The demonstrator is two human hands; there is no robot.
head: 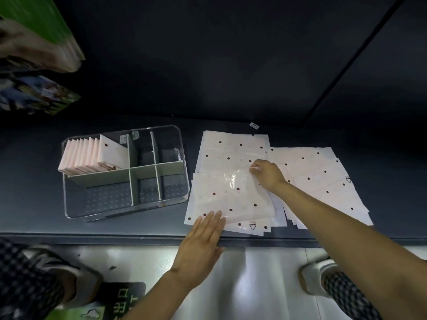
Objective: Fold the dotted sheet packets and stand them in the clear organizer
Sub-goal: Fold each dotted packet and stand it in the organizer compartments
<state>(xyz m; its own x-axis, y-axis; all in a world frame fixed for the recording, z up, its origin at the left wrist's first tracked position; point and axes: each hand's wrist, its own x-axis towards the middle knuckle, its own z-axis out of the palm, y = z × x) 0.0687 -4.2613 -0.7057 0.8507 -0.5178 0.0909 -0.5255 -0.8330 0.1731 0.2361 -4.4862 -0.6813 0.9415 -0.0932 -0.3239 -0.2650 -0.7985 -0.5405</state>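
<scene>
A dotted sheet packet (pixel 227 196) lies flat on top of a pile on the dark shelf, in front of me. My left hand (pixel 203 241) presses its near left corner with straight fingers. My right hand (pixel 266 174) pinches the packet's far right corner. More flat dotted packets (pixel 233 148) lie behind it, and another spread of packets (pixel 323 179) lies to the right. The clear organizer (pixel 76 211) stands to the left. Several folded packets (pixel 92 155) stand upright in its far left compartment.
The dark shelf (pixel 150 225) ends in a front edge just below my left hand. Green-covered stacks (pixel 44 33) and colourful packs (pixel 34 95) hang in at the upper left. Below the shelf are a shiny floor and my shoes (pixel 316 280).
</scene>
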